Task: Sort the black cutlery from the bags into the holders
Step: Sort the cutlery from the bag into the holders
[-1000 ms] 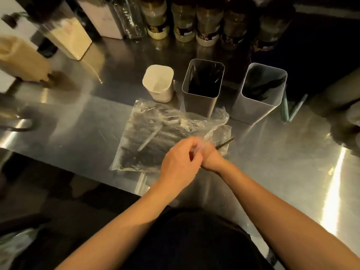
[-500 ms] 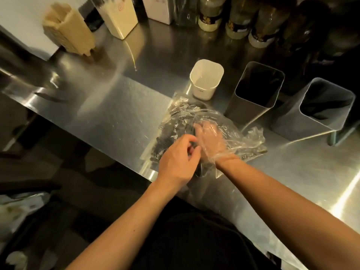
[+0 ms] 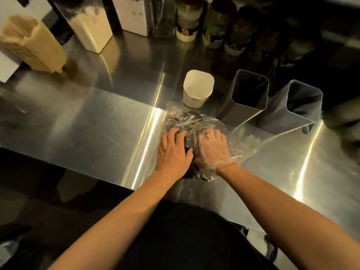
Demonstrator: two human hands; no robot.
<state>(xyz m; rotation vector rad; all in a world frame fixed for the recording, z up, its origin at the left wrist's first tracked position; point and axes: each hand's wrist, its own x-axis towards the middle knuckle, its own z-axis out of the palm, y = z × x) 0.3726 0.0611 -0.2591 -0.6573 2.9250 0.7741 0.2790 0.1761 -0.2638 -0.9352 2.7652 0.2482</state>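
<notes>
A clear plastic bag (image 3: 196,121) full of black cutlery (image 3: 188,142) lies on the steel counter near its front edge. My left hand (image 3: 173,151) rests on top of the bag's left side, fingers spread forward, pressing it down. My right hand (image 3: 211,148) is inside the bag, wrapped in plastic film, its fingers curled down onto the cutlery. Behind the bag stand three holders: a white one (image 3: 197,90) and two grey metal ones (image 3: 245,112) (image 3: 288,121). Dark cutlery shows inside both grey holders.
The steel counter (image 3: 87,123) stretches left of the bag. At the back stand a tan paper stack (image 3: 33,47), white cartons (image 3: 91,30) and a row of jars (image 3: 188,20). The counter's front edge runs just below my wrists.
The view has swung left and closer. My right hand has gone deeper into the bag, and my left hand has changed from pinching the bag's opening to lying flat on it.
</notes>
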